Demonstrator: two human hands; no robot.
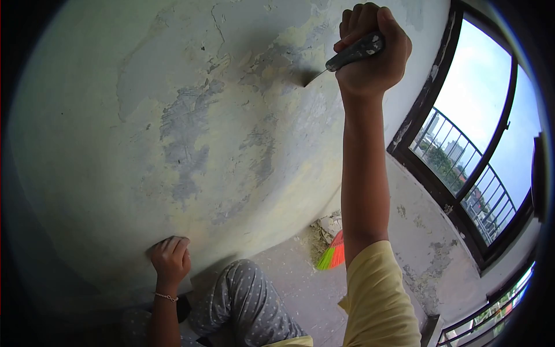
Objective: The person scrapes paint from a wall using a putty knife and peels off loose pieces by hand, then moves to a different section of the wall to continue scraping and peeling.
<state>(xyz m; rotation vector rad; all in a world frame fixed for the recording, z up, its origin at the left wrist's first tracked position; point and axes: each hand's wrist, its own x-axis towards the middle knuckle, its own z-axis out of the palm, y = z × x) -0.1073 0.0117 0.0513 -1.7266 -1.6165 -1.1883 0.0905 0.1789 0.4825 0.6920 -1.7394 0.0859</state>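
Raised at the upper right, my right hand [376, 55] is closed round the dark, paint-flecked handle of a putty knife [354, 52]. Its thin blade points down and left, with the tip at the wall [231, 144], among patches of peeled paint and bare grey plaster. Low on the left, my left hand [171, 257] rests against the same wall with its fingers curled in. Whether anything lies inside those fingers is hidden. A thin bracelet circles the left wrist.
A broom head [331, 253] with green and orange-red bristles lies on the floor [277, 263] by the corner, beside flaked debris [318, 237]. At right are a dark-framed window [457, 115] and a railing outside. My bent knee [243, 289] is close to the wall.
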